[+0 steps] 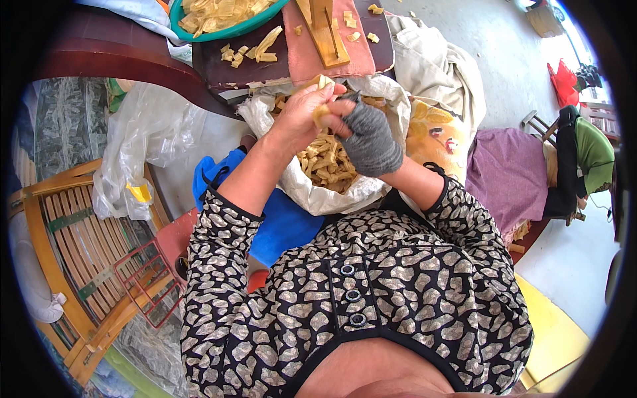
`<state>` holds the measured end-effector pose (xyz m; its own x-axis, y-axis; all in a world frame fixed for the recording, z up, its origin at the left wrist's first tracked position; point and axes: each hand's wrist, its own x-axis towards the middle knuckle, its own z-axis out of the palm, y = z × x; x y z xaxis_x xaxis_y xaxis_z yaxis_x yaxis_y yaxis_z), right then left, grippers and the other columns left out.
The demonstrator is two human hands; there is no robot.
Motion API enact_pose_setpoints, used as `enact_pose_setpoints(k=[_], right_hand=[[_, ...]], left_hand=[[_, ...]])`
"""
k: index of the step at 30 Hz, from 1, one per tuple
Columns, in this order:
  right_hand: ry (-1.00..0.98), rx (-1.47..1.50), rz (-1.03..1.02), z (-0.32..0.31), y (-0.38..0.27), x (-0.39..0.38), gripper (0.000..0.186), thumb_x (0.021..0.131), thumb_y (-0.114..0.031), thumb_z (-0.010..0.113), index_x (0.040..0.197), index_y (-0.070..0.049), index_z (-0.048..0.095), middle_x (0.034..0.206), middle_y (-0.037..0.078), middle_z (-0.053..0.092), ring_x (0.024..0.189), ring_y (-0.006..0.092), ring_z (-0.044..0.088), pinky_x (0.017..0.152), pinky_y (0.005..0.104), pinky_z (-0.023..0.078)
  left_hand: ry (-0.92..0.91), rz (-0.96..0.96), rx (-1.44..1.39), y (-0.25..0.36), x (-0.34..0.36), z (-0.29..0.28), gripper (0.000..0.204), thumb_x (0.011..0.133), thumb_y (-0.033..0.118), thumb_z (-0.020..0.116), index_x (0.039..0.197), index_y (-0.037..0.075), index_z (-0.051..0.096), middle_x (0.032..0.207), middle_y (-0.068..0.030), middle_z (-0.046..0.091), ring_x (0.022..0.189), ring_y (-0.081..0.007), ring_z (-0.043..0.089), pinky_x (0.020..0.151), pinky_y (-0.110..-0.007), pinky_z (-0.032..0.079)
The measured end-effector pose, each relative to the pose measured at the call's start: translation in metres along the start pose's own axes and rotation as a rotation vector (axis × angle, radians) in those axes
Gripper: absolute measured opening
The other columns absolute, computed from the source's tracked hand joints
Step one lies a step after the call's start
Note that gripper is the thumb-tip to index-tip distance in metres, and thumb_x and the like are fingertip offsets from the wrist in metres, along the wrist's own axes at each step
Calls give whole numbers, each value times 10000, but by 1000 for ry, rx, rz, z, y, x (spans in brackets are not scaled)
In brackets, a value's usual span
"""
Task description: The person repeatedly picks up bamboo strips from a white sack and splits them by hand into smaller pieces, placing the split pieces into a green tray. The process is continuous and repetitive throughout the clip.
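My left hand (298, 123) is closed in a pinch on a pale yellow folded strip (322, 81), whose end sticks out past the fingertips. Close against it is my right hand (371, 136), in a grey fingerless glove. Its fingers are bent and smeared by motion, with a yellowish bit at the tips; whether they grip it is unclear. Below both hands a white sack (292, 178) stands open, holding many short, folded pale yellow pieces (328, 162). Just beyond, a wooden block with a thin upright bar (324, 40) rests on a pink cloth (363, 63).
A teal basin (178, 28) of similar strips sits on the dark table (212, 66), with loose pieces nearby. At left are clear plastic (149, 126) and a slatted wooden chair (79, 245). A purple cloth (507, 176) lies at right, a beige cloth (441, 73) beside the sack.
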<state>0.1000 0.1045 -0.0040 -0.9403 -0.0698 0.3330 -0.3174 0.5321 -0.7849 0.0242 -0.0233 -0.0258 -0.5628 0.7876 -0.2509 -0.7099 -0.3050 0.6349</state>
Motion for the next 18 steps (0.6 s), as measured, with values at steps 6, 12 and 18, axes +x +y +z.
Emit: enact_pose_setpoints(k=[6, 12, 18], right_hand=[[160, -189, 51, -22, -11, 35, 181, 899, -211, 513, 923, -40, 564, 722, 129, 565, 692, 267, 586, 614, 352, 449], [246, 146, 353, -16, 10, 38, 230, 889, -255, 533, 871, -29, 571, 668, 64, 530, 580, 171, 501, 567, 293, 421], [275, 777, 746, -9, -16, 49, 250, 841, -252, 606, 859, -11, 545, 707, 43, 555, 559, 123, 525, 506, 242, 431]], left_hand=[[-63, 11, 574, 3, 2, 4, 174, 892, 123, 463, 977, 17, 572, 844, -21, 574, 783, -122, 546, 682, -287, 469], [249, 778, 1534, 20, -1, 17, 178, 843, 47, 484, 999, 68, 566, 830, -95, 571, 762, -256, 563, 673, -341, 455], [355, 1046, 1396, 25, 0, 20, 194, 854, 29, 503, 1039, 55, 556, 800, -112, 522, 718, -281, 531, 656, -348, 432]])
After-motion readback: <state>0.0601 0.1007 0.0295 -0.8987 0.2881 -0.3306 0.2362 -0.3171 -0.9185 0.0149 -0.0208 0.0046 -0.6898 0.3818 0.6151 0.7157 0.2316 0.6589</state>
